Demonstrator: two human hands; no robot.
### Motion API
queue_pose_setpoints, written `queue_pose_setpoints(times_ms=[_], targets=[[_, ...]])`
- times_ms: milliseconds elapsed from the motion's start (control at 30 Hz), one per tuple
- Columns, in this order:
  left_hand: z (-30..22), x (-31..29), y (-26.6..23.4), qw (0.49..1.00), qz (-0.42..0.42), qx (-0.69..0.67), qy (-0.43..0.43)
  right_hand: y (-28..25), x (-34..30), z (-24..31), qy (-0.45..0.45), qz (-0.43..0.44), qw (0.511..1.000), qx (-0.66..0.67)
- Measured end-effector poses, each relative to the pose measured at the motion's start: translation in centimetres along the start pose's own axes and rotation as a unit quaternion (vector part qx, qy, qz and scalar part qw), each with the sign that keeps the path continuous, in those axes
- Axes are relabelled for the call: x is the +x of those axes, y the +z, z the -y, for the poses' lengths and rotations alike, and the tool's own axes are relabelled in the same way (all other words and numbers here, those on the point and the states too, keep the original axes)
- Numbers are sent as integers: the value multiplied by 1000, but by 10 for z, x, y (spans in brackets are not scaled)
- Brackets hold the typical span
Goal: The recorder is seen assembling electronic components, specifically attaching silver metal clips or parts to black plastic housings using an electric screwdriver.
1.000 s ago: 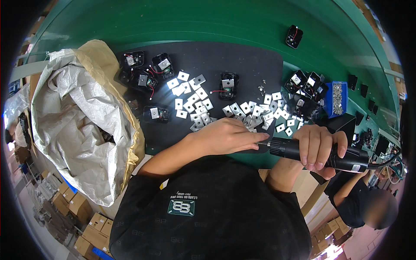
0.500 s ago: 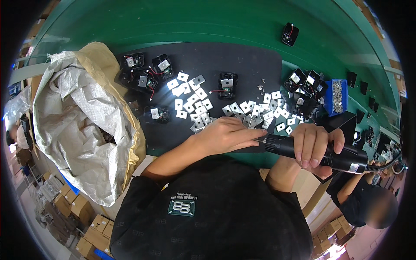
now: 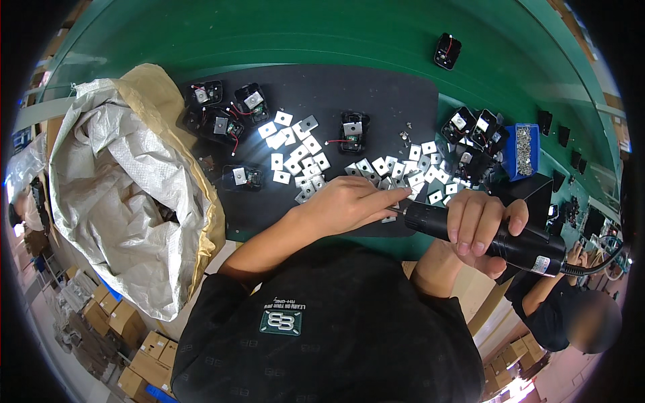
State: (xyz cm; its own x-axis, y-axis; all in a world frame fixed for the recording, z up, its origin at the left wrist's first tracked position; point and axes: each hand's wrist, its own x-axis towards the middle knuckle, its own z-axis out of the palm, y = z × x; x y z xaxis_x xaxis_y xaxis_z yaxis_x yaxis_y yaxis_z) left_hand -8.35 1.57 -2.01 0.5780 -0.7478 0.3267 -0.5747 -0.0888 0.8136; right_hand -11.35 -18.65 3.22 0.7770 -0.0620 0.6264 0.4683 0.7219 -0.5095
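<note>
1. Black screwdriver [image 3: 427,220], gripped in the right hand [image 3: 478,223], has shifted slightly left, just nearer than the metal plates [image 3: 423,162].
2. Left hand [image 3: 353,201] is at its tip; whether pinching anything, I cannot tell.

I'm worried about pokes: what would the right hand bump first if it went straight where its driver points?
Likely the left hand, by the tip of the driver; depth is unclear, so they may be touching.

Open whitish sack [image 3: 114,201], brown boxes [image 3: 127,324]
</note>
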Motion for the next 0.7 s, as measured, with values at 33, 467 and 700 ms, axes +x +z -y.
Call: queue_pose_setpoints(times_ms=[33, 467, 700], targets=[[0, 0, 0, 1000, 0, 0, 3, -1, 0, 0, 3, 6, 1000, 1], [6, -4, 1, 999, -15, -26, -15, 0, -1, -1, 4, -5, 1000, -3], [11, -11, 4, 988, -18, -125, -84, 1, -1, 3, 0, -12, 1000, -8]])
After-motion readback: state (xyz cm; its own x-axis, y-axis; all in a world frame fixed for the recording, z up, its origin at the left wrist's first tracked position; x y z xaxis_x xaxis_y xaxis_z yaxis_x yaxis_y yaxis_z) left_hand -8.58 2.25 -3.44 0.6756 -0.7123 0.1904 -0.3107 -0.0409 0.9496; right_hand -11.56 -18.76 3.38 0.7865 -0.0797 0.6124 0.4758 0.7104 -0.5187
